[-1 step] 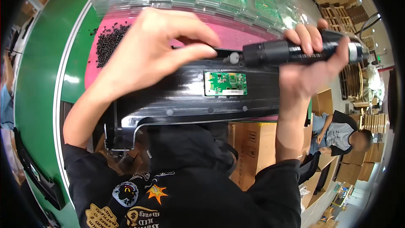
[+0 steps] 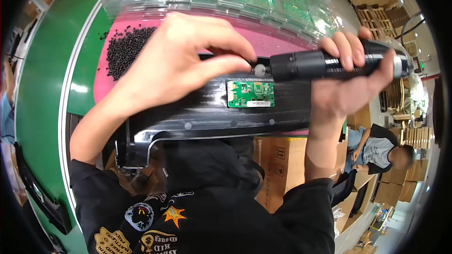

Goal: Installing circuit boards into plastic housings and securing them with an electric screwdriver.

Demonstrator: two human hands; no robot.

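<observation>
Against left fingertips (image 2: 242, 61), electric screwdriver (image 2: 325, 61)

Nothing shifted between pictures. Left hand (image 2: 174, 66) stayed pinched at small pale piece (image 2: 259, 69) beside driver tip. Right hand (image 2: 351, 77) kept same wrap round black electric screwdriver (image 2: 329, 61). Black panel (image 2: 207, 113) held its place, green circuit board (image 2: 250, 94) unmoved on it. Co-worker (image 2: 381, 153) at right sat as before.
</observation>
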